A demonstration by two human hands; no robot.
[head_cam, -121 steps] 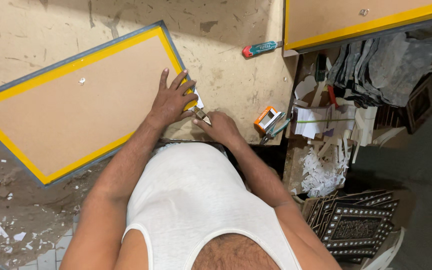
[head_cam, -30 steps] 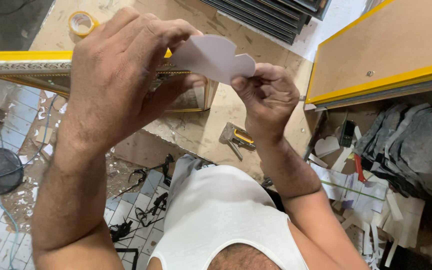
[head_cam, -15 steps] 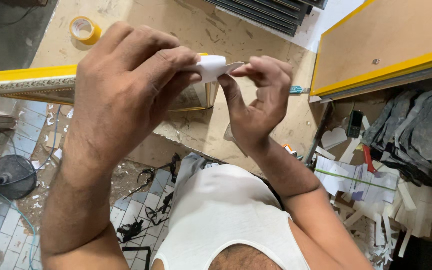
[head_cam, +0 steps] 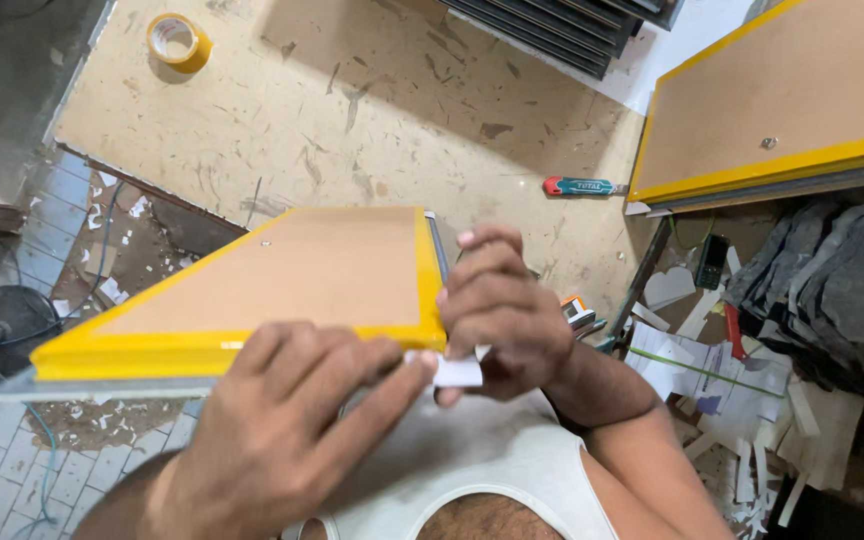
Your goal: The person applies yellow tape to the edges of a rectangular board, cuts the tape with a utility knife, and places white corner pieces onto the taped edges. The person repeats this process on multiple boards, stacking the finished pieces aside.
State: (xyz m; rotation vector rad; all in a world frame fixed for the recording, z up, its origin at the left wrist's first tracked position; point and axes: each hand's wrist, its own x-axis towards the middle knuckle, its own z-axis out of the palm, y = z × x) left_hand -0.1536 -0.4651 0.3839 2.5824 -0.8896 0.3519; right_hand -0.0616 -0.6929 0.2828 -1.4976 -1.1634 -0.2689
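**White paper scrap pinched by both hands at a frame corner**

A small white scrap of paper is held between the two hands, just below the near right corner of a yellow-edged brown backing board. The left hand is seen in the foreground with its fingers stretched to the right; its fingertips are closed on the left end of the scrap and lie against the yellow edge of the board. The right hand is curled over the scrap from above and to the right, its fingers bent tight around the paper and touching the board's corner. Neither hand is spread wide; both are closed on the scrap.

The board is tilted, its near edge raised toward the hands, and a grey strip is seen running beneath its yellow edge. Beyond the hands, a scratched, pale wooden table is spread out. Far to the upper left of the left hand, a roll of yellow tape is lying on the table. Above and to the right of the right hand, a red and teal utility knife is lying flat, just beside a second yellow-edged brown board. Just right of the right hand, a small orange and grey tool is partly hidden. Further right, a heap of white paper offcuts is seen below the table.
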